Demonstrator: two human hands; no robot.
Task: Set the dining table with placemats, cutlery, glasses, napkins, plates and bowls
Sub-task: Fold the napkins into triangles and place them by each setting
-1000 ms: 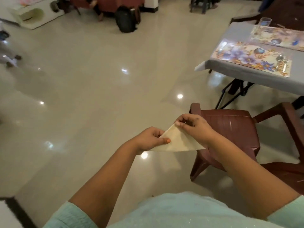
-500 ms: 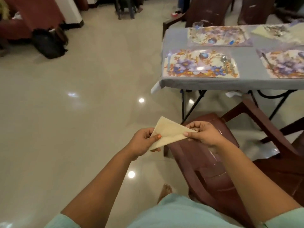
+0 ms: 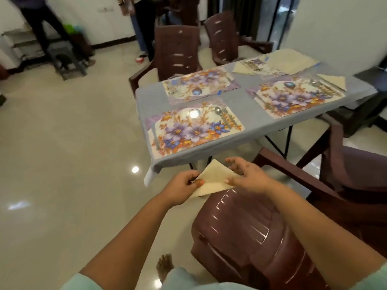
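Presently, entries as follows.

Napkin [image 3: 213, 181]: cream, folded to a triangle, held in the air over the back of the brown chair [image 3: 247, 233], short of the near table [image 3: 247, 114] edge.

Left hand [image 3: 181, 188]: fingers curled, thumb and fingertips pinching the napkin's left corner.

Right hand [image 3: 248, 176]: thumb touching the right edge; other fingers spread and lifted off the cloth; firm grip or not, cannot tell.

Handling, judged: light, soft, limp; liable to unfold or droop if held by one corner. No breakage risk. Best taken along the folded edge or at two corners, then laid flat.

Likely destination: near placemat [image 3: 194, 130], with spoon [image 3: 218, 110] at its right side and no napkin seen on it.

Hidden: napkin underside and number of folds; lower point partly behind left hand.

Hard to make out: cutlery on far placemats blurred; glasses not clearly distinguishable; right end of table cut off.
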